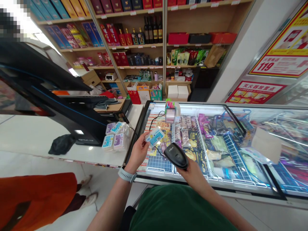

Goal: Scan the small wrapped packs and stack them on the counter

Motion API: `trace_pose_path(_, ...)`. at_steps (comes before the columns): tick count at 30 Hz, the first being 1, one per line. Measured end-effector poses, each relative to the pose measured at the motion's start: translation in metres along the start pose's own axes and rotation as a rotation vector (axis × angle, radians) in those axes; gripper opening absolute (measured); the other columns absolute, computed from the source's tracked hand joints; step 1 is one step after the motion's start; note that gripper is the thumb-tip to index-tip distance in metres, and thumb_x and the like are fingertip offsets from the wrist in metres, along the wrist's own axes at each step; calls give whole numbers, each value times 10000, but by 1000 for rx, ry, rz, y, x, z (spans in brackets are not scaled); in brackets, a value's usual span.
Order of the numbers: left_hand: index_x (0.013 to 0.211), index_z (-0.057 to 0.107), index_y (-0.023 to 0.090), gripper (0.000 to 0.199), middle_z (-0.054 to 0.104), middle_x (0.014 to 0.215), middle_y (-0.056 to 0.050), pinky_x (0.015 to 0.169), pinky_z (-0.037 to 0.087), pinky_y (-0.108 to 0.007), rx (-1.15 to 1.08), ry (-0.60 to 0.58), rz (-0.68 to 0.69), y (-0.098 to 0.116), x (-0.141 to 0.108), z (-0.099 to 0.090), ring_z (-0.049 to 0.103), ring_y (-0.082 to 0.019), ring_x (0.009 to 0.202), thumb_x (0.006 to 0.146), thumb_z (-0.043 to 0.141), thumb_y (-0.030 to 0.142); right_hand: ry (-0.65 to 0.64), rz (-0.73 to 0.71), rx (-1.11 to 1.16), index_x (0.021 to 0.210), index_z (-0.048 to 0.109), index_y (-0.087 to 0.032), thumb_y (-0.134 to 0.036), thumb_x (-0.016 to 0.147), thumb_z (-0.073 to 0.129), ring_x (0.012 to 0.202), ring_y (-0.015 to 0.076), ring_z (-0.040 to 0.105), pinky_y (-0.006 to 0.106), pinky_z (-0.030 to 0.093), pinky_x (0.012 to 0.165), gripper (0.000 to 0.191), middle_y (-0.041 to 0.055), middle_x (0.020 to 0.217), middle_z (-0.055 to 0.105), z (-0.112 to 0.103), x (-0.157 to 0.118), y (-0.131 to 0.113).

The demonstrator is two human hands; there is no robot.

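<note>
My left hand (138, 152) pinches a small flat package (154, 136) with a blue and white label, holding it up over the freezer. My right hand (192, 175) grips a black handheld barcode scanner (176, 156), its nose tilted toward the package. A thin black cable runs from the scanner across the freezer's glass top. Scanner and package are close together but apart. Beside my left hand, similar blue and purple packages (115, 137) lie in a loose pile on the white counter (48, 138).
A glass-topped chest freezer (211, 110) full of packaged frozen foods lies under my hands. A black register screen (43, 80) stands on the counter. A person in an orange garment (36, 202) stands at lower left. Shelves of boxes and bottles fill the back wall.
</note>
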State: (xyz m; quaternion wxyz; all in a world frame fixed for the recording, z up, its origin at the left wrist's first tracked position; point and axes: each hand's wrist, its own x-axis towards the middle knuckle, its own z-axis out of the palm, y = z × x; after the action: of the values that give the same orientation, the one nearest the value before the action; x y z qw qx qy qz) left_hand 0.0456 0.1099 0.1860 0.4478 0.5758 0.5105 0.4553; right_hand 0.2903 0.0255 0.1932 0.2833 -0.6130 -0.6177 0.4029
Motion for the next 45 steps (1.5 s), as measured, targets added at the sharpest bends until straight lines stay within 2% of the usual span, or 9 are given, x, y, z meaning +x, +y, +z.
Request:
trace_pose_path(7,1316,496,194,501,592,1272,-93,1010,427,-372,10,-18,-10,-2,2,2,586,-208,1115,819,554,202,-17,-2,10,1085,621,-184,-199,730,593,872,240,665,311,486,777,356,52,943,730,0,3,3)
trace_pose_path(14,1314,499,192,490,613,1234,-89,990,447,-381,97,-21,3,-3,6,4,611,-191,1044,826,540,194,-4,-9,4,1096,622,-178,-192,729,591,876,232,673,281,484,748,368,53,944,732,0,4,4)
trace_pose_path(21,1299,517,188,491,612,1239,-97,996,443,-373,82,-8,25,-4,8,7,598,-203,1083,810,558,179,-3,11,8,1086,626,-174,-200,724,605,882,234,676,275,486,736,364,56,951,734,-2,5,4)
trace_pose_path(31,1314,478,189,500,589,1278,-99,990,450,-362,14,-61,-42,-3,11,10,597,-196,1101,819,543,194,-6,32,65,1091,625,-169,-231,729,609,884,243,684,297,497,754,367,54,935,738,-4,6,1)
trace_pose_path(35,1294,477,179,514,626,1203,-102,867,507,-323,-75,-63,-127,-15,18,16,631,-180,993,792,581,217,11,57,101,1123,628,-164,-260,720,623,896,249,684,314,510,768,414,60,951,740,-2,5,10)
trace_pose_path(38,1266,474,161,543,663,1092,-100,723,528,-279,-163,-55,-269,-36,25,27,646,-161,862,748,626,225,32,110,135,1077,657,-147,-319,720,636,862,260,681,337,520,757,397,67,896,744,-1,3,20)
trace_pose_path(40,1215,499,151,494,670,1038,-92,687,526,-259,-199,-53,-367,-54,29,41,646,-144,810,741,629,208,64,156,176,1028,676,-136,-361,712,648,860,269,675,352,522,762,389,72,871,744,0,1,27)
trace_pose_path(43,1158,544,147,440,663,939,-67,662,529,-254,-154,-74,-460,-82,34,73,630,-120,728,726,627,124,115,231,266,985,688,-129,-408,692,677,893,271,662,355,516,795,405,77,890,739,-1,-4,37)
trace_pose_path(45,1119,587,159,411,648,890,-45,637,533,-256,-105,-86,-544,-98,39,100,621,-112,676,716,639,95,157,314,329,962,687,-124,-457,690,678,842,258,661,336,520,745,430,74,837,732,-2,-9,44)
